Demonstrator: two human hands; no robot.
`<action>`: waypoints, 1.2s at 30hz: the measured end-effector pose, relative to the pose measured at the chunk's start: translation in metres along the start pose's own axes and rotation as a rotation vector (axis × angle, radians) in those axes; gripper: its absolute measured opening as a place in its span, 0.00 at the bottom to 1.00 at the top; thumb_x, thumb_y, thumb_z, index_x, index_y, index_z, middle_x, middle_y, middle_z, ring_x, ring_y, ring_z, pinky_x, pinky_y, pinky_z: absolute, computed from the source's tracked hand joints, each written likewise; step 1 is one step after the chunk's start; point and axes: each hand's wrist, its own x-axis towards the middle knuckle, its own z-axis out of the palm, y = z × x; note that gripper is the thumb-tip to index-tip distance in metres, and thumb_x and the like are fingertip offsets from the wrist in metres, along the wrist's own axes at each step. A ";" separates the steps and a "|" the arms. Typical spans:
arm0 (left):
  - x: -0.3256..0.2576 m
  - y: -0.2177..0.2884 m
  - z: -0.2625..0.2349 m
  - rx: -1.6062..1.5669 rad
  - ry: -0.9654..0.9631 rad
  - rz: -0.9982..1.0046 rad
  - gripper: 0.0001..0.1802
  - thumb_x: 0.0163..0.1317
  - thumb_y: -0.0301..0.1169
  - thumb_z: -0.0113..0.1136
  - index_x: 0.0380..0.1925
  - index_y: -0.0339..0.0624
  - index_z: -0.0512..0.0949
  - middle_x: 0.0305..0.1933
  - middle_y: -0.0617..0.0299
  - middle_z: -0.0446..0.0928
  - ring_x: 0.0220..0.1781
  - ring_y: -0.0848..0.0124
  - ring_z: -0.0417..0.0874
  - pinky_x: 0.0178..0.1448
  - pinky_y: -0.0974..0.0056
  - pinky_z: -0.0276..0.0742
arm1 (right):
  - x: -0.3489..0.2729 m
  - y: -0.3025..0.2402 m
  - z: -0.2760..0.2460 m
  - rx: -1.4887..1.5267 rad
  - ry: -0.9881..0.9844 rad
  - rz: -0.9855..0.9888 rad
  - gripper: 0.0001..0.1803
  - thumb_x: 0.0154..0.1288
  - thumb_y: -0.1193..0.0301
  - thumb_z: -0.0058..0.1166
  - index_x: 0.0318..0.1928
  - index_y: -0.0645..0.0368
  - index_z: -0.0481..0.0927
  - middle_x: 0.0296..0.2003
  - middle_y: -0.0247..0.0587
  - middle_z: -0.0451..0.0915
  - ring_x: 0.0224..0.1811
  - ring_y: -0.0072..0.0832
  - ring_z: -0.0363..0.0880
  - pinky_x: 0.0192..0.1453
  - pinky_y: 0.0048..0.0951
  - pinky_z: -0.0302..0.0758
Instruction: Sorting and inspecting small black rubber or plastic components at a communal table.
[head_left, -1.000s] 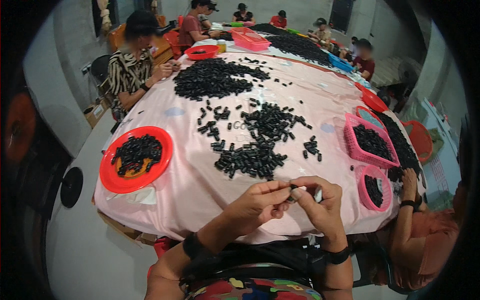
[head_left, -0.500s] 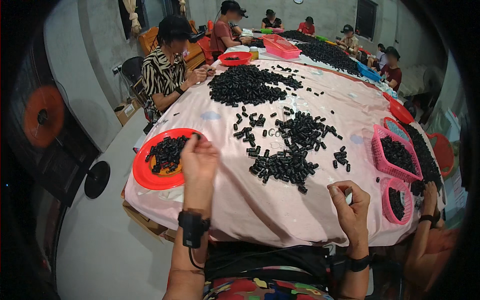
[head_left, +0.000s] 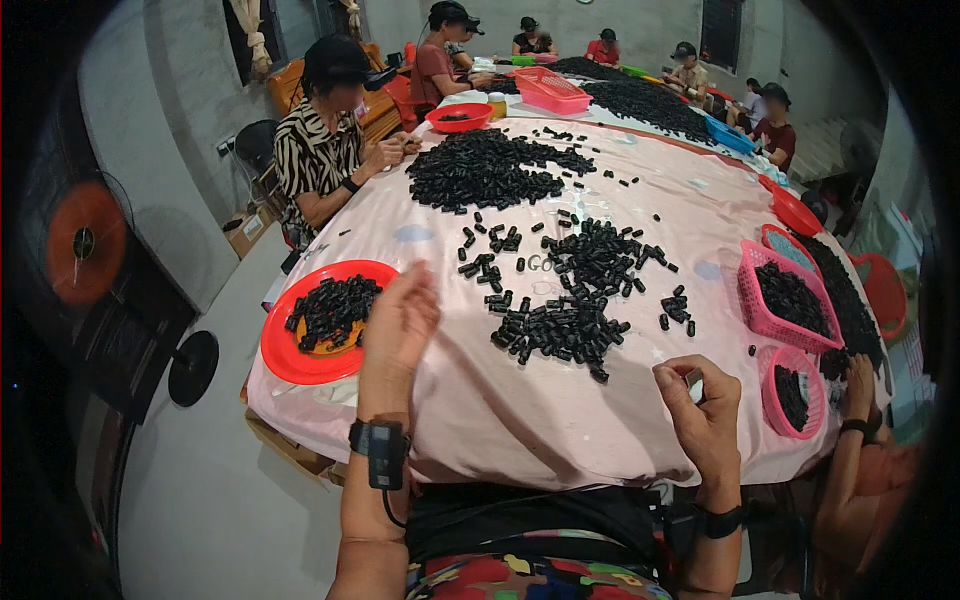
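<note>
My left hand [head_left: 402, 318] is raised just right of a red plate [head_left: 277, 335] heaped with small black cylindrical parts [head_left: 335, 308]. Its fingers are smeared by motion, and whether anything is in them does not show. Over the near right part of the pink cloth, my right hand [head_left: 708, 415] is closed in a pinch. A small pale object [head_left: 695, 386], mostly hidden, shows between its thumb and curled fingers. Ahead of both hands lies a loose pile of the same black parts [head_left: 565, 325], with a few strays around it.
A larger black heap [head_left: 480, 170] lies farther back. Pink baskets [head_left: 742, 290] of black parts stand at right, near another person's hand [head_left: 860, 385]. A person in a striped shirt [head_left: 318, 150] works at left. More people sit around the far table. An orange fan [head_left: 85, 243] stands left.
My left hand has moved away from the plate's edge, slightly to the right. The black part at its fingertips no longer shows there. My right hand keeps its pinch in nearly the same place.
</note>
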 end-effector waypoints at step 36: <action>-0.083 -0.078 0.102 0.510 -0.752 -0.407 0.15 0.55 0.24 0.62 0.43 0.40 0.74 0.34 0.70 0.73 0.31 0.84 0.69 0.35 0.79 0.64 | -0.004 -0.010 0.007 0.104 -0.221 -0.157 0.15 0.57 0.77 0.60 0.46 0.61 0.80 0.32 0.39 0.84 0.24 0.16 0.77 0.28 0.18 0.71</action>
